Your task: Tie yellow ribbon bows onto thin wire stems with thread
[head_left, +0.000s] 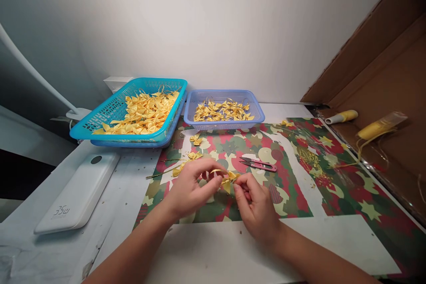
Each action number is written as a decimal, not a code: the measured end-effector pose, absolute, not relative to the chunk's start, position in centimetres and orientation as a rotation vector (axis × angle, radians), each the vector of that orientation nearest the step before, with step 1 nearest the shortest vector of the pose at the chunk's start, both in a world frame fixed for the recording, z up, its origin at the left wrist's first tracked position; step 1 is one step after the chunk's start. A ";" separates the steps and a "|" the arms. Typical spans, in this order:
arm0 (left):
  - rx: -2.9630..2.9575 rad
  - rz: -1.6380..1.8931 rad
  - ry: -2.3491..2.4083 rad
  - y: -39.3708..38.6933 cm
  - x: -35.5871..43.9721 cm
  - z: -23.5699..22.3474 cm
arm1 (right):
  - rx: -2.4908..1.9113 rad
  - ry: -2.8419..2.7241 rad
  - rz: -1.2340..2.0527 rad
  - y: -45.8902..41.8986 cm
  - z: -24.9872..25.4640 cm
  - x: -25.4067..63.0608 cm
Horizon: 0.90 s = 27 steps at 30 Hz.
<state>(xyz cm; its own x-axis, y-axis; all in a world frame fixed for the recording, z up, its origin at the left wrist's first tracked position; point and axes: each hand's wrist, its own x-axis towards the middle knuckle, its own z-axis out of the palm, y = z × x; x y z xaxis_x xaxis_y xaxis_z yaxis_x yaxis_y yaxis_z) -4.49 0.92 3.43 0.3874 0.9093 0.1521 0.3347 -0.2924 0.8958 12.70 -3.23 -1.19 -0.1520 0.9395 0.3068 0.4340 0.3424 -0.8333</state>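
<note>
A small yellow satin ribbon bow (229, 182) is held just above the patterned sheet, between my two hands. My right hand (258, 206) pinches its right side with thumb and forefinger. Curved round the left end of the bow, my left hand (193, 186) has its thumb and fingertips at a thin gold strand; the exact contact is partly hidden. Beyond my hands lie pink-handled thread snips (258, 165), blades pointing left. Another yellow bow (196, 140) rests behind my left hand, and a further bow (195, 155) lies nearer, beside some thin gold cords (164, 171).
A turquoise basket (129, 136) heaped with yellow bows stands back left; a lilac basket (223, 123) with fewer is beside it. At left lies a white power bank (78, 195). Yellow thread spools (379, 126) and a cardboard wall (382, 53) are at right, near loose gold scraps (311, 162).
</note>
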 end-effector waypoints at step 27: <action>2.273 0.834 1.054 1.5 -4.9 2.4 | -1.228 -1.902 0.663 -3.0 -1.2 13.0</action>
<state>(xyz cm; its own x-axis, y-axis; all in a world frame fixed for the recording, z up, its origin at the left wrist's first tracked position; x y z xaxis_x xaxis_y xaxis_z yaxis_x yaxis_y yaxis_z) -4.89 1.49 2.43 0.5138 0.7966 0.3184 0.4934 -0.5780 0.6500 13.00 -3.04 -1.23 -0.2464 0.9153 0.3185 0.5189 0.4022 -0.7543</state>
